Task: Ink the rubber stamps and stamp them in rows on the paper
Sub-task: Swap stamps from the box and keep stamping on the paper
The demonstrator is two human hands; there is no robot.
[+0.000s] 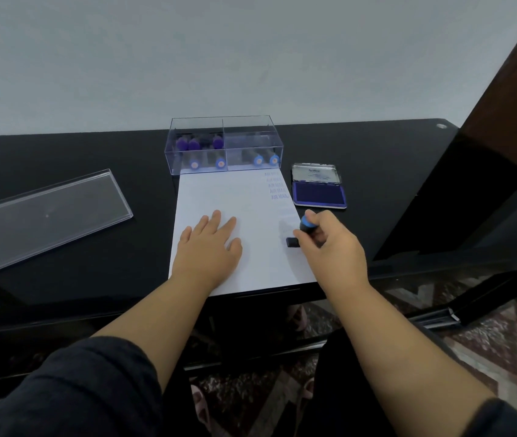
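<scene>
We see a white sheet of paper (225, 197) lying on the glossy black worktop (61, 279), its far edge just in front of a clear plastic two-compartment box (222, 145). Our left hand (208, 247) lies flat on the middle of the paper, fingers straight and spread, pressing it down. Our right hand (329, 244) curls its fingers round a rubber stamp with a black body and a blue cap (306, 227); the stamp is tilted, and its dark base (293, 241) sits at the paper's right edge, though we cannot tell whether it touches the sheet. Along that right side, nearer the box, runs a column of blue "AIR MAIL" prints (277, 187), the farthest ones faint. Just right of the paper lies an open blue ink pad in a metal tin (319, 193), its lid (315, 174) standing up behind it. The box holds more stamps (194, 146) with purple and blue caps, most in the left compartment and two blue-capped ones (266, 159) in the right. Well apart to the left, a long clear plastic lid (45, 212) rests on the worktop.
</scene>
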